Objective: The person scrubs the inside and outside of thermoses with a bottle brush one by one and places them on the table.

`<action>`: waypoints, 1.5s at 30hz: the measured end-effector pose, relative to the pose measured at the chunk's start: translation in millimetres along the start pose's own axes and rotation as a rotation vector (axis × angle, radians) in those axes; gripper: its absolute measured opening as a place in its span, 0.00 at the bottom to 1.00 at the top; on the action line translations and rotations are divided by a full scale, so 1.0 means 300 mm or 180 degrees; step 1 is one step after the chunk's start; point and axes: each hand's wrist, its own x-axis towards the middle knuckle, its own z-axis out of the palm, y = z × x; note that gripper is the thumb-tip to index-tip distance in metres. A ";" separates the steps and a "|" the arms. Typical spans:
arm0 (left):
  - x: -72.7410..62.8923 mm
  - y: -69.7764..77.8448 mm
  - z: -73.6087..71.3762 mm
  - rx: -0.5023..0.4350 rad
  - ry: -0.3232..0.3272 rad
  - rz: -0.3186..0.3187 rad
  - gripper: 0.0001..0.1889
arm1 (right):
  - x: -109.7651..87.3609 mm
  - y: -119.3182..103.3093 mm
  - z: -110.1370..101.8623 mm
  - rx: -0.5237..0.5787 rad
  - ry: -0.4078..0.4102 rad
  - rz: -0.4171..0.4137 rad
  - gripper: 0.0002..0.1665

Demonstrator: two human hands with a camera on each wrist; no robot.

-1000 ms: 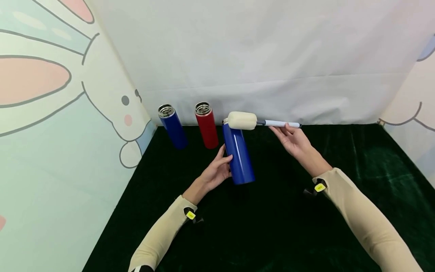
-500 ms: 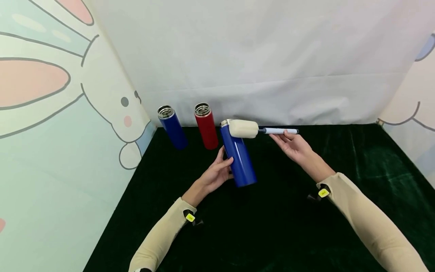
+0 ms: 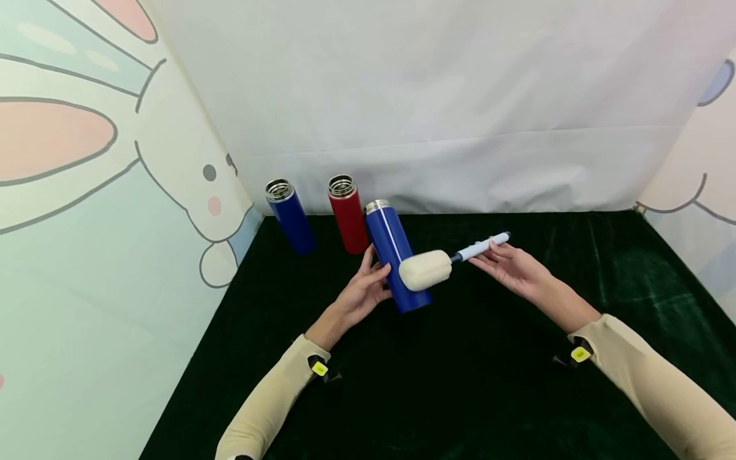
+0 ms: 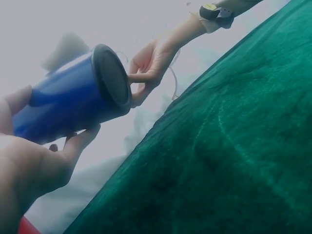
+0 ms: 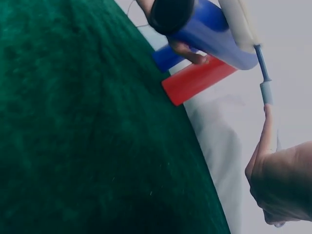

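Note:
My left hand grips a blue bottle round its side, lifted and tilted, with its steel mouth up and leaning left. In the left wrist view the dark base of this bottle faces the camera, and the fingers wrap its wall. My right hand pinches the pale blue handle of a bottle brush between thumb and fingers. The brush's cream sponge head overlaps the lower half of the bottle in the head view. From the right wrist, the brush shaft runs up to the sponge beside the bottle.
Another blue bottle and a red bottle stand uncapped at the back left of the dark green cloth-covered table. Behind them hangs a white curtain. A wall with a painted rabbit borders the left side.
The right hand has drawn the brush down and towards the person, so the sponge has gone from near the bottle's mouth to its lower half. The left hand and bottle have shifted only slightly.

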 end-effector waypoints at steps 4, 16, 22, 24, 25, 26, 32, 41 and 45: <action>-0.003 0.013 0.000 -0.0110 0.0043 0.0105 0.42 | -0.022 -0.009 -0.012 -0.0171 -0.0102 0.0066 0.15; -0.005 0.015 0.014 -0.0228 -0.0049 0.0117 0.45 | -0.022 -0.034 -0.022 -0.0133 0.0052 0.0220 0.27; -0.003 0.002 0.020 0.0122 0.0043 0.0031 0.51 | 0.059 -0.028 0.021 -0.0160 0.0261 0.0062 0.46; -0.004 -0.002 0.019 0.0203 0.0042 -0.0003 0.52 | 0.089 -0.025 0.043 -0.0142 0.0290 -0.0035 0.44; -0.004 -0.005 0.017 0.0236 0.0033 -0.0011 0.51 | 0.102 -0.023 0.056 -0.0120 0.0291 -0.0086 0.42; -0.005 -0.007 0.015 0.0257 0.0012 -0.0019 0.51 | 0.114 -0.022 0.067 -0.0081 0.0290 -0.0141 0.40; -0.007 -0.012 0.008 0.0383 -0.0087 -0.0027 0.51 | 0.160 -0.029 0.123 0.0141 0.0189 -0.0433 0.38; -0.014 -0.015 0.006 0.0601 -0.0142 0.0069 0.56 | 0.199 -0.012 0.171 0.0762 0.0125 -0.0820 0.31; -0.017 -0.020 0.005 0.0581 -0.0144 0.0093 0.56 | 0.187 -0.005 0.167 0.0740 0.0067 -0.0833 0.30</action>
